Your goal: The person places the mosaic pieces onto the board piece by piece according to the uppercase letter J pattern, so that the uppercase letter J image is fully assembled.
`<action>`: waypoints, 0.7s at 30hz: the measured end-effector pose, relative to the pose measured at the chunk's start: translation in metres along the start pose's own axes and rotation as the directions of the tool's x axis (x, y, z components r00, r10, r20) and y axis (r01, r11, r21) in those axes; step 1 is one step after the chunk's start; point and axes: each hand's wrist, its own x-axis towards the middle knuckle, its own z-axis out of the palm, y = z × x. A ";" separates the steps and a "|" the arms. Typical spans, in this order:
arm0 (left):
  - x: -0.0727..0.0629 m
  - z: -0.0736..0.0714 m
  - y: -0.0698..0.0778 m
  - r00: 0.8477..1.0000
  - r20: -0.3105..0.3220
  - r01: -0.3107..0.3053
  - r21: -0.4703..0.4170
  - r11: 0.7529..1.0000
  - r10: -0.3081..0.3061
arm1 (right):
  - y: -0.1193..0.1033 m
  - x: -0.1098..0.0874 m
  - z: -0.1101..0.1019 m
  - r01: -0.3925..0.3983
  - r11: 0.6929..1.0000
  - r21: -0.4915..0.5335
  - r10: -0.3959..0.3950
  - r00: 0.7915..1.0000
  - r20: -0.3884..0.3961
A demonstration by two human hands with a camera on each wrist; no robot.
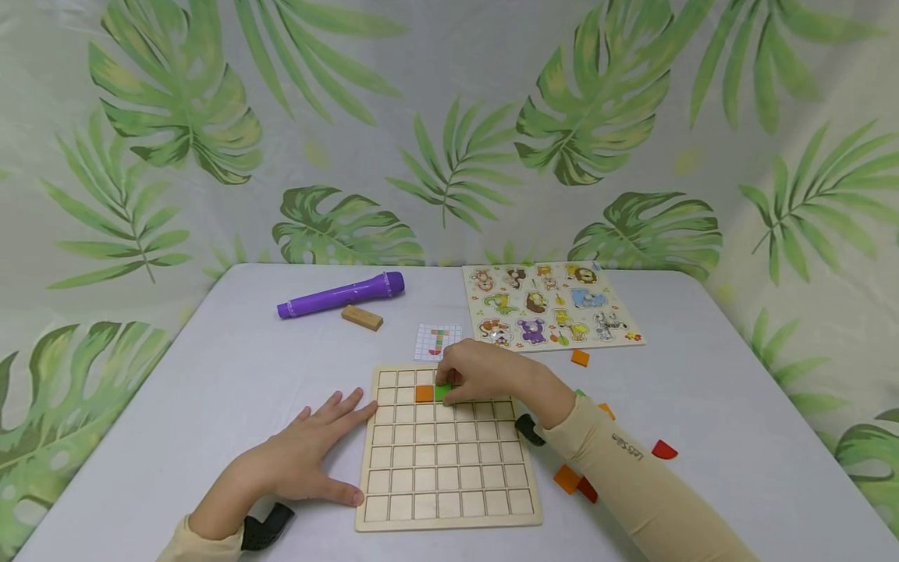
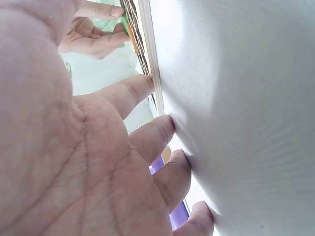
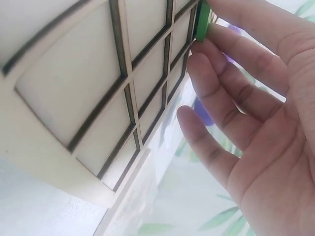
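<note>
A wooden grid board (image 1: 449, 523) lies on the white table. In its second row from the back sits an orange square tile (image 1: 424, 393). Right beside that tile, my right hand (image 1: 485, 370) pinches a green square tile (image 1: 442, 393) between thumb and fingers at the board; the right wrist view shows the green tile's edge at the fingertips. My left hand (image 1: 298, 453) spreads its fingers at the board's left side, thumb at the near left edge and index finger at the far left edge. A pattern card (image 1: 424, 341) with a coloured J shape lies behind the board.
Behind lie a purple toy microphone (image 1: 340, 296), a small wooden block (image 1: 362, 317) and an animal puzzle board (image 1: 516, 303). Right of the grid, around the right sleeve, are loose pieces, among them an orange tile (image 1: 580, 357) and a red quarter-round piece (image 1: 664, 449).
</note>
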 end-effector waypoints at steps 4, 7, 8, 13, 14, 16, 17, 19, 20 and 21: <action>0.000 0.000 -0.001 1.000 0.000 -0.003 0.000 1.000 0.003 | 0.000 0.000 0.000 0.008 1.000 0.006 -0.008 1.000 0.002; 0.000 0.000 -0.001 1.000 0.000 -0.005 0.000 1.000 0.005 | 0.001 0.000 0.000 0.012 1.000 0.015 -0.012 1.000 0.000; 0.000 0.000 -0.001 1.000 0.000 -0.004 -0.001 1.000 0.004 | 0.001 -0.001 0.000 0.011 1.000 0.020 -0.011 1.000 -0.002; 0.000 0.000 -0.001 1.000 -0.002 -0.003 -0.001 1.000 0.003 | 0.002 -0.004 -0.005 -0.021 0.998 0.053 0.021 1.000 -0.016; 0.000 0.000 -0.001 1.000 -0.002 -0.001 -0.002 1.000 0.001 | 0.003 -0.005 -0.006 -0.027 0.998 0.060 0.028 0.999 -0.019; 0.000 0.000 -0.001 1.000 -0.002 0.001 -0.002 1.000 -0.001 | 0.006 -0.008 -0.009 -0.041 0.997 0.072 0.043 0.999 -0.025; 0.000 0.000 0.000 1.000 -0.001 0.002 -0.003 1.000 -0.002 | 0.008 -0.009 -0.009 -0.047 0.996 0.072 0.050 0.998 -0.029; 0.000 0.000 0.000 1.000 0.001 0.004 -0.006 1.000 -0.004 | 0.012 -0.012 -0.011 -0.061 0.996 0.069 0.063 0.997 -0.037; 0.000 0.000 0.000 1.000 0.002 0.004 -0.007 1.000 -0.004 | 0.015 -0.014 -0.012 -0.066 0.996 0.064 0.069 0.997 -0.042; 0.000 -0.001 0.000 1.000 0.002 0.003 -0.008 1.000 -0.003 | 0.017 -0.015 -0.013 -0.071 0.996 0.056 0.074 0.996 -0.047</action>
